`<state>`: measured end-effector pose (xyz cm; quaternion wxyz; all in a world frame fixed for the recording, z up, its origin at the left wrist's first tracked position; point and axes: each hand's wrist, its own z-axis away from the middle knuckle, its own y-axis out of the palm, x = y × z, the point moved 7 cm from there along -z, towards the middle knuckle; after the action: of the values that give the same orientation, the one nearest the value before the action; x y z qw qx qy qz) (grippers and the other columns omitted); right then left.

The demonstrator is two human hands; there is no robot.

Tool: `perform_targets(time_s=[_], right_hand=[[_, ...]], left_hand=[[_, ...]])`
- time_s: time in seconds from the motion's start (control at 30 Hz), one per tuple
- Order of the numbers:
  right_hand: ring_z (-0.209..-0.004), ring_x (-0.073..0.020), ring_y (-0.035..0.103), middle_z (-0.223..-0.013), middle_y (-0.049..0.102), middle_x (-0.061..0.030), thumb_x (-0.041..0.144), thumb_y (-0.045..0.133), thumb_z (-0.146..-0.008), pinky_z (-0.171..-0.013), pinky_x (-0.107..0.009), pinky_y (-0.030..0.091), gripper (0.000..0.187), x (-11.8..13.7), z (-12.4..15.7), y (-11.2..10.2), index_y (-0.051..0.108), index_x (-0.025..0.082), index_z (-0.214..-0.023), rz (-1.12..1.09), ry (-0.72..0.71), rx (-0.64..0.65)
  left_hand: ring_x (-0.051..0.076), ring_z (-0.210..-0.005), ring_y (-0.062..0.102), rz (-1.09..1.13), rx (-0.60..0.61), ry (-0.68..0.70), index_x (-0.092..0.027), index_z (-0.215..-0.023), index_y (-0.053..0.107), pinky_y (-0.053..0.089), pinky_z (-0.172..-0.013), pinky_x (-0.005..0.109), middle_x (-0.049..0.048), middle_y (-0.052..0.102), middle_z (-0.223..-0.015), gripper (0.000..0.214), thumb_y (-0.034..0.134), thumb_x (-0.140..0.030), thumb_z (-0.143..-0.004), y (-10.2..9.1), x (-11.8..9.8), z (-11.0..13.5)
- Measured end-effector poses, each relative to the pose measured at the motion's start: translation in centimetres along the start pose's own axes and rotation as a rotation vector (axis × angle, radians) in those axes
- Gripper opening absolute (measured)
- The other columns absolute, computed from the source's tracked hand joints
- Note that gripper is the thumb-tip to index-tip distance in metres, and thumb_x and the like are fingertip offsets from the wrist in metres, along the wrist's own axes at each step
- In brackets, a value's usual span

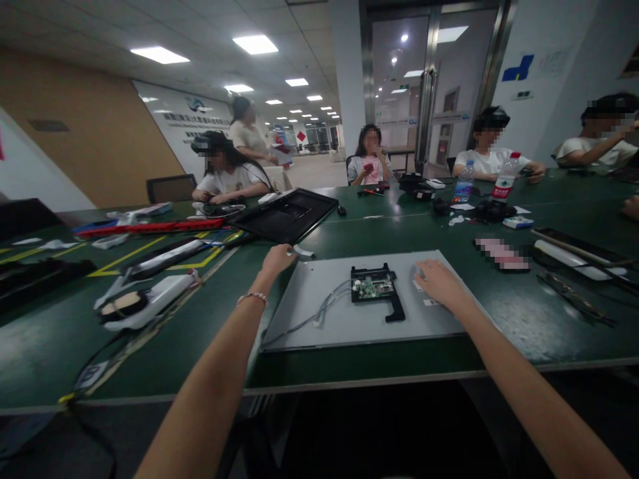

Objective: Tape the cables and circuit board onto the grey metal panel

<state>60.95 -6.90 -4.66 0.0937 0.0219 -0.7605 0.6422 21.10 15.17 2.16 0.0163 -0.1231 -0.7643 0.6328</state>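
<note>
A flat gray panel lies on the green bench, long from left to right. The right hand rests on its right side, fingers a bit apart. The left hand is at its far left corner; I can't tell if those fingers pinch.

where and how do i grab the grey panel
Probably by its left and right edges, coming from both sides: the grey panel lies flat and wide, the circuit board sits mid-panel, and the cable trails towards the near left corner.
</note>
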Motion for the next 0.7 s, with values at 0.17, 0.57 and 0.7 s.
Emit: perform_targets(time_s=[0.17,0.57,0.7], right_hand=[[-0.134,-0.0297,0.04,-0.143,0.05,-0.0129,0.036,0.034,-0.097,-0.108,-0.041,0.033,0.048,-0.1,-0.1,0.6,0.049,0.017,-0.139,0.0,-0.011,0.007],[-0.138,-0.0327,0.035,-0.149,0.042,-0.0164,0.037,0.034,-0.097,-0.108,-0.044,0.034,0.052,0.6,0.2,1.4,0.047,0.016,-0.142,0.036,-0.009,0.048],[-0.138,-0.033,0.035,-0.149,0.042,-0.0158,0.038,0.034,-0.097,-0.108,-0.045,0.035,0.052,0.7,0.4,1.4,0.046,0.016,-0.142,0.04,-0.011,0.059]], left_hand=[[0.028,-0.103,0.066,-0.111,-0.004,-0.076,-0.013,-0.103,0.073,0.05,-0.083,0.028,0.0182,0.071,-0.108,0.034,0.05,-0.026,-0.082,1.3,-0.2,-0.6],[0.026,-0.103,0.066,-0.159,-0.041,-0.08,-0.017,-0.101,0.074,0.049,-0.086,0.029,0.0155,0.072,-0.104,0.039,0.04,-0.011,-0.083,-0.2,0.5,-1.0],[0.027,-0.102,0.066,-0.182,-0.069,-0.048,-0.02,-0.104,0.074,0.049,-0.084,0.03,0.0128,0.073,-0.104,0.039,0.039,-0.018,-0.088,-1.1,-0.4,-0.6]])
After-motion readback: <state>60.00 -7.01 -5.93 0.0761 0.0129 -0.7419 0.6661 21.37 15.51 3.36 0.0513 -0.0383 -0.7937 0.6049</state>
